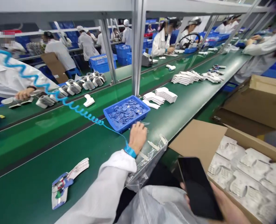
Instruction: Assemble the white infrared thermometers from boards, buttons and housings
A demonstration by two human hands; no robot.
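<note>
1. Tray point(126, 125): blue, at the far edge of the green surface point(93, 143), beside the metal post point(138, 49); plenty of loose blue pieces point(128, 110) remain inside.
2. Gadget point(59, 189): on the surface's left part, well in from the far edge, wires exposed; seemingly unclosed, so unfinished.
3. White shells point(167, 95): stacked near the far edge, past the tray's right corner, apparently unjoined.
4. Phone point(199, 186): off the near edge, gripped along its sides by the right hand point(227, 202).
5. Left hand point(138, 136): by the tray's near side, fingers curled nearly together; I cannot tell whether they pinch anything.
6. Pale strips point(153, 145): along the surface's near edge.
</note>
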